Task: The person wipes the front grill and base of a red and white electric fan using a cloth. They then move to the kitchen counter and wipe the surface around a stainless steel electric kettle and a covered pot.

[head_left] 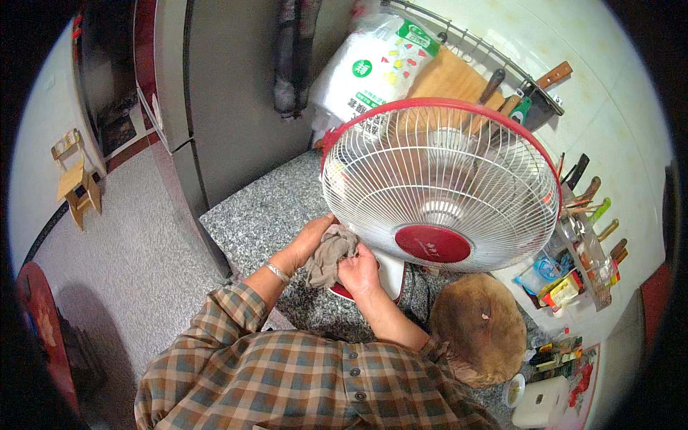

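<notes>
A table fan with a white wire grille (371,199), a red rim and a red centre badge (432,243) stands tilted on the granite counter before me. Its white and red base (391,277) shows partly behind my right forearm. A crumpled grey-brown cloth (325,258) is bunched between my hands, just below the grille's left edge. My left hand (310,237), with a bracelet at the wrist, grips the cloth's upper left side, fingertips close to the grille. My right hand (359,273) holds the cloth's right side above the base; its fingers are partly hidden.
A round wooden chopping block (478,328) sits right of the fan. Knives and utensils hang along a wall rail (478,43), near a wooden cutting board (457,75) and plastic bags (371,70). A grey refrigerator (236,97) borders the granite counter (258,215) on the left.
</notes>
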Available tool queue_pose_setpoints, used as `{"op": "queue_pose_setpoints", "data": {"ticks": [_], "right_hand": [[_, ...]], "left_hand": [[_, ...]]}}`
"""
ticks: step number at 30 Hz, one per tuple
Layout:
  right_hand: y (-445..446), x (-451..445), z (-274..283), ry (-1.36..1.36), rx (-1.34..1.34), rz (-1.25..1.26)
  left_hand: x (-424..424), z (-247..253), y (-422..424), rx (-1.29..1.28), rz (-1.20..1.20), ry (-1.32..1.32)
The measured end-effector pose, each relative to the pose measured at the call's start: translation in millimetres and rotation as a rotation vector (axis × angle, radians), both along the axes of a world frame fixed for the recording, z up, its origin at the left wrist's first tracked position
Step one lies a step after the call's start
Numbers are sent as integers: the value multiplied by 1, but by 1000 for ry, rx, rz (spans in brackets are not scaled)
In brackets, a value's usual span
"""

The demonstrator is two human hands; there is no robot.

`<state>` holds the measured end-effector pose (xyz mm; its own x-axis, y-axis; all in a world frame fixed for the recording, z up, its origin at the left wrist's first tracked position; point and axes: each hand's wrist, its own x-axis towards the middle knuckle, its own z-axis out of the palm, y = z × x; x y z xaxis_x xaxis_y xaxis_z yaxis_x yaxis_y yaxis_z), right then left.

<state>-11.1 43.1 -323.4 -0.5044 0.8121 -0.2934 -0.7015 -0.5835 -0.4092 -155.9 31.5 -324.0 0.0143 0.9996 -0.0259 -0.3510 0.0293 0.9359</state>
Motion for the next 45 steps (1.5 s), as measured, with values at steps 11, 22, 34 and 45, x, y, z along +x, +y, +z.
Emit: {"op": "queue_pose_setpoints", "data": {"ticks": [11,22,34,45], "right_hand": [[-41,85,38,200,177,-38],[17,126,-33,-100,-104,-293],[-54,149,53,105,260,-67],[13,163,-20,-158,56,-504]], "left_hand": [[-4,-6,10,46,41,80],[21,-11,11,-52,-17,-510],[22,-8,11,-35,10,-546],[27,1,10,-49,-1,-605]]}}
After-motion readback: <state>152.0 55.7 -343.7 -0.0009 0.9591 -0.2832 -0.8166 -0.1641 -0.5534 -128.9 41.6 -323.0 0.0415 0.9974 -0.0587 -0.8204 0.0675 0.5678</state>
